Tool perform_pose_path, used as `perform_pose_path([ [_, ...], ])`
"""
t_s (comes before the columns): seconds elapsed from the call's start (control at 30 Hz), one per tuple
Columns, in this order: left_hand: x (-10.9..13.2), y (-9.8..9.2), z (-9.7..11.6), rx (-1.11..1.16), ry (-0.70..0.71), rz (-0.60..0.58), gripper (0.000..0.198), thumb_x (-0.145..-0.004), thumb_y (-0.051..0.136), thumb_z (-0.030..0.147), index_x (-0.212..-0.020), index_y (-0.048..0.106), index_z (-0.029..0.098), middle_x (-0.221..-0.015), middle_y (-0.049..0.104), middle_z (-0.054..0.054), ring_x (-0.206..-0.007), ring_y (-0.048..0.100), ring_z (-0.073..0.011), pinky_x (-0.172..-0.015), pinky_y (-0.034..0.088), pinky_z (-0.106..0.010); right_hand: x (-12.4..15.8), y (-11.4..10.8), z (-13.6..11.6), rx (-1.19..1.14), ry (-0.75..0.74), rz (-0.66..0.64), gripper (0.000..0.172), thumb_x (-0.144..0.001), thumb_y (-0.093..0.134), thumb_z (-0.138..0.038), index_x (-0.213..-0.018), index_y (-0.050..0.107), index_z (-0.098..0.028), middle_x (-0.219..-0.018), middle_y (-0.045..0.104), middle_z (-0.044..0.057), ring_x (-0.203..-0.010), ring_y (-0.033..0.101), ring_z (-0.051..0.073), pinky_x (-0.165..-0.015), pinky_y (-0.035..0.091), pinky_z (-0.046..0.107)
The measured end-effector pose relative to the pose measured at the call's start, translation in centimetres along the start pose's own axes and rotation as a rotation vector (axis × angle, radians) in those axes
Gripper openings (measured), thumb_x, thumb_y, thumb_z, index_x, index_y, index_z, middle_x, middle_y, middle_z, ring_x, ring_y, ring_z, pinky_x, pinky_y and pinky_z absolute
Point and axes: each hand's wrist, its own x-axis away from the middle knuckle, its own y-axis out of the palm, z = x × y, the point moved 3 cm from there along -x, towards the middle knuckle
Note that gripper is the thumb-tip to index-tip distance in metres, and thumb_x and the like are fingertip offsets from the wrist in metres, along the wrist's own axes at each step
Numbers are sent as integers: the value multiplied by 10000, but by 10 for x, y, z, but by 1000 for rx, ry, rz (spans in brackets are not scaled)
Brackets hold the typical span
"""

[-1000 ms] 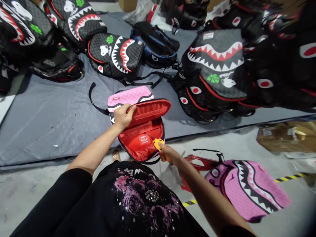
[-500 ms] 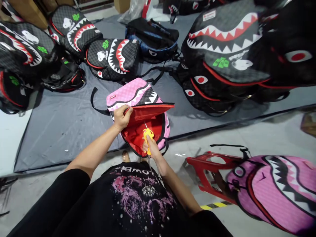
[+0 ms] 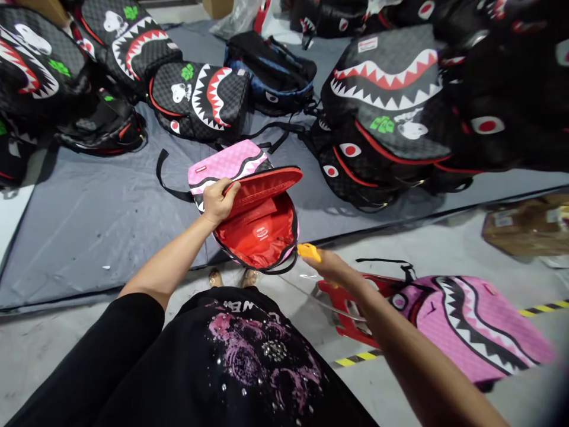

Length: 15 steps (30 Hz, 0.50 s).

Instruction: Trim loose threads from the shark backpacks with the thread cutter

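A pink shark-mouth backpack [image 3: 226,165] lies open on the grey mat's front edge, its red lining [image 3: 260,234] showing. My left hand [image 3: 220,200] is closed on the edge of its raised flap and holds it up. My right hand [image 3: 331,270] is closed round a small yellow-handled tool [image 3: 309,251], just right of the bag's lower rim and outside the opening. The tool's tip is hidden.
A second pink shark backpack [image 3: 471,326] with red straps lies on the concrete floor at right. Several black shark-mouth backpacks [image 3: 391,112] crowd the back and right of the grey mat [image 3: 98,219]. A yellow-black floor stripe [image 3: 355,358] and a cardboard piece [image 3: 524,228] are at right.
My right hand has drawn the yellow tool out of the bag's red interior and moved it right, outside the rim. My left hand keeps holding the flap.
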Motion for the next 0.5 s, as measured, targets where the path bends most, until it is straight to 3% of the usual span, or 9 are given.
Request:
perform_pose_path([
  [0.13,0,-1,0,-15,-23,12,454,-936,468,517,-636,532,183,-547,456,25,-511,394,-98,-548,300,-253,16,-12,7,77,24,-147,152,-865,648,-298,-916,614,-160,-424,460,-72,-330,398,79,-363,273,193],
  [0.23,1,-2,1,-5,-36,4,444,-932,470,510,-637,534,185,-554,465,24,-518,401,-100,-552,307,-248,20,-10,6,-164,74,-108,244,-872,628,-407,-915,545,-182,-389,408,-92,-298,373,91,-333,258,193],
  [0.37,6,-3,6,13,-35,-42,407,-930,486,475,-659,565,181,-576,505,18,-534,435,-102,-560,324,-240,22,-4,-11,-580,-72,-69,407,-795,648,-574,-821,447,-221,-372,304,-127,-298,308,85,-314,309,215],
  [0.5,19,-6,17,-8,19,-116,379,-937,494,446,-694,601,176,-604,556,5,-548,481,-109,-575,352,-239,20,7,-21,-649,-170,-81,465,-735,674,-617,-815,439,-224,-389,303,-133,-315,315,80,-315,334,212],
])
